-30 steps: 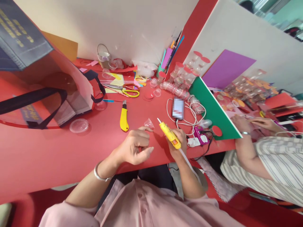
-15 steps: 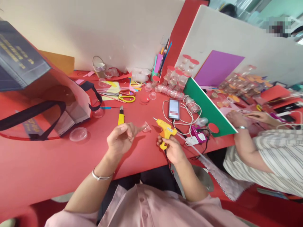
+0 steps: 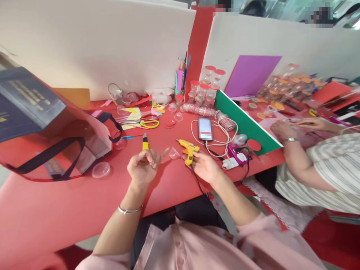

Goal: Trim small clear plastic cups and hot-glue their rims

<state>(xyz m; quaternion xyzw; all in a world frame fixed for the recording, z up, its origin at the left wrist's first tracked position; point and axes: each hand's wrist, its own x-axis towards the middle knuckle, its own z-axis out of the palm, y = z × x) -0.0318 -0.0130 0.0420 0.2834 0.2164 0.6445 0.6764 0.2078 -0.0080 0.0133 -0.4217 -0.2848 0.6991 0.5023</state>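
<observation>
My left hand (image 3: 143,165) has its thumb and most fingers curled in, with the index finger stretched out to the right. At that fingertip is a small clear plastic cup (image 3: 174,153), tilted and seemingly carried on the finger. My right hand (image 3: 206,167) is beside the handle of a yellow hot glue gun (image 3: 190,149), fingers loosened and no longer wrapped around it. The gun's nozzle points left towards the cup, and its black cord hangs over the table edge. A yellow utility knife (image 3: 145,142) lies just beyond my left hand.
Scissors (image 3: 149,122), paper scraps and a clear lid (image 3: 101,170) lie on the red table (image 3: 118,198). A bag (image 3: 95,153) with boxes stands left. Right are a phone (image 3: 205,129), cables, a purple power strip (image 3: 237,154) and a green divider (image 3: 242,122); beyond it a co-worker's hands (image 3: 282,130) work.
My right hand has loosened from the glue gun's handle, and the gun has shifted left and slightly up. The cup has turned a little at my left fingertip. The view has shifted slightly.
</observation>
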